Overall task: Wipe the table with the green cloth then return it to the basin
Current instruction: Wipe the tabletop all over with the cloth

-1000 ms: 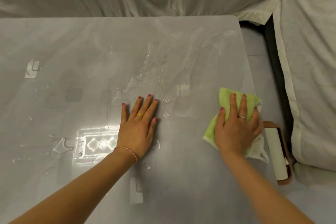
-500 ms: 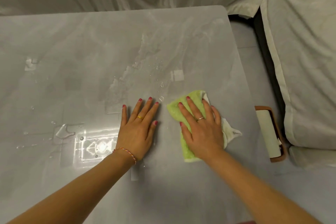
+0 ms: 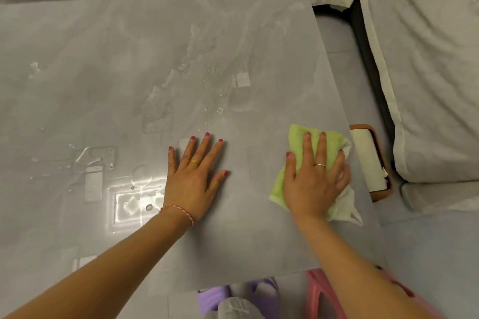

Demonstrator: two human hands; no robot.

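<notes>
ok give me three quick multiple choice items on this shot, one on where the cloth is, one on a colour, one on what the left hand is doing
1. Where does the green cloth lie?
A. near the table's right edge
B. at the table's far left corner
C. on the floor

2. What colour is the stool at the bottom?
A. blue
B. pink
C. black

3. How is the left hand?
A. gripping the cloth
B. raised off the table
C. flat on the table, fingers spread

Answers: 1 A, the right hand presses it there; 2 B, pink plastic shows; 3 C, palm down, holding nothing.

The green cloth is pressed flat on the table under the right hand, with the left hand laid flat beside it.
</notes>
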